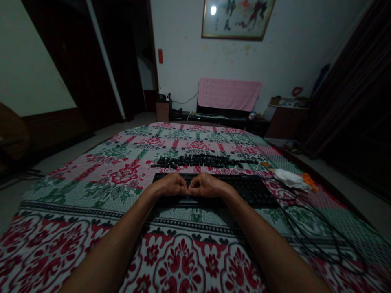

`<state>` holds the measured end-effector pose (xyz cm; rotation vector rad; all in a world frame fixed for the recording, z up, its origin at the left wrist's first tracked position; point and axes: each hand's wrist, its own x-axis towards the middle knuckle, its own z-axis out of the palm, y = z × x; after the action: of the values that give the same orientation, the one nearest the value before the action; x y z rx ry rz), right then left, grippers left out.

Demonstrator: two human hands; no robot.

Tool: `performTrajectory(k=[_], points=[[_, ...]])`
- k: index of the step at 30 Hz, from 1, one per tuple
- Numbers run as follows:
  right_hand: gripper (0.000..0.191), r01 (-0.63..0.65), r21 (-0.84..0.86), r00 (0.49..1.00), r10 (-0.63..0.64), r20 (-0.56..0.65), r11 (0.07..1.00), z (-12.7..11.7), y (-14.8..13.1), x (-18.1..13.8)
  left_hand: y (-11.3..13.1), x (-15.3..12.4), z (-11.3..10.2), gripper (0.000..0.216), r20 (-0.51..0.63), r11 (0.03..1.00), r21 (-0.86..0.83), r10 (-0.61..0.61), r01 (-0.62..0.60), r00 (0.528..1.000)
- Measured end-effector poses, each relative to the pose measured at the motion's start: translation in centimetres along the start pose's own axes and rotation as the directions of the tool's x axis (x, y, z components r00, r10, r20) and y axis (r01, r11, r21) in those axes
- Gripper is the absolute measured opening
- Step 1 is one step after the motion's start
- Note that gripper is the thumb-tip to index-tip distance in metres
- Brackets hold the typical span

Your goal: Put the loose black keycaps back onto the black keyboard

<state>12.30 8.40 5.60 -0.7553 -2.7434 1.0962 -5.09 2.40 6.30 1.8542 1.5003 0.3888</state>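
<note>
Head view: the keyboard lies flat on the bedspread, straight ahead of the person, its long side across the picture. Both hands rest on its near-left part. The left hand and right hand are curled shut, knuckles up, and meet at the thumbs over the keys. The fingertips are tucked under, so I cannot tell whether they pinch anything. Just beyond the keyboard lies a row of loose keycaps. To its right sit a white cloth and a looping cable.
</note>
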Motion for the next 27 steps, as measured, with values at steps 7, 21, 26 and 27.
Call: performTrajectory(k=[7,21,26,27], points=[[0.038,-0.013,-0.011,1.000,0.013,-0.010,1.000,0.02,0.13,0.13,-0.22,0.31,0.20,0.028,-0.027,1.000,0.004,-0.004,0.004,1.000],[0.031,-0.033,-0.012,0.999,0.033,-0.002,0.999,-0.04,0.00,0.30,-0.71,0.70,0.18,0.026,-0.007,0.999,0.001,0.041,-0.041,0.999],[0.033,-0.029,0.003,1.000,0.029,0.004,1.000,0.06,0.10,0.31,-0.76,0.78,0.13,0.028,-0.004,0.999,0.017,0.031,-0.031,0.999],[0.033,-0.032,-0.018,0.999,0.032,-0.004,0.999,0.05,-0.04,0.29,-0.78,0.84,0.19,0.028,-0.011,0.999,0.024,0.023,-0.023,1.000]])
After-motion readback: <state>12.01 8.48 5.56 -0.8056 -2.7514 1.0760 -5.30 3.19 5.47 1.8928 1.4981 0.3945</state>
